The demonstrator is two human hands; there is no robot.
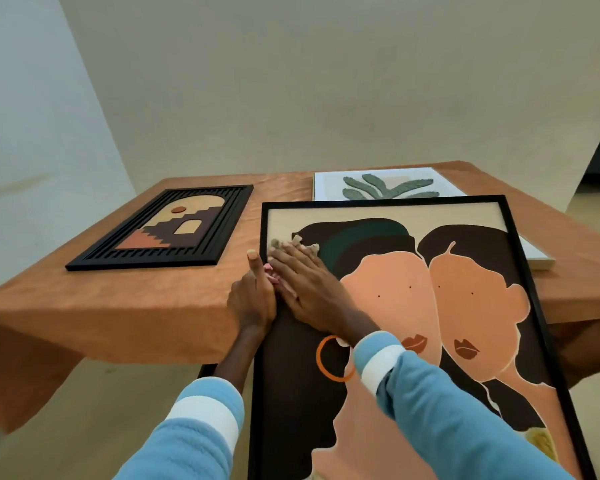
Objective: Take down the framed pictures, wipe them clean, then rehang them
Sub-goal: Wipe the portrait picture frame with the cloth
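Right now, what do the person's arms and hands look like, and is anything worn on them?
Both arms wear fuzzy light-blue sleeves, each with a broad white band near the cuff: left sleeve, right sleeve. The left hand and right hand are bare, with no gloves; no ring or watch shows. The nails are long and painted a pale shade.

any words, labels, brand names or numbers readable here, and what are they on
None: no text can be read anywhere in the head view.
large picture of two faces: artwork only, no lettering.
black-framed arch picture: no lettering.
plant picture: no lettering.
orange tablecloth and blue sleeves: no labels or brand marks visible.
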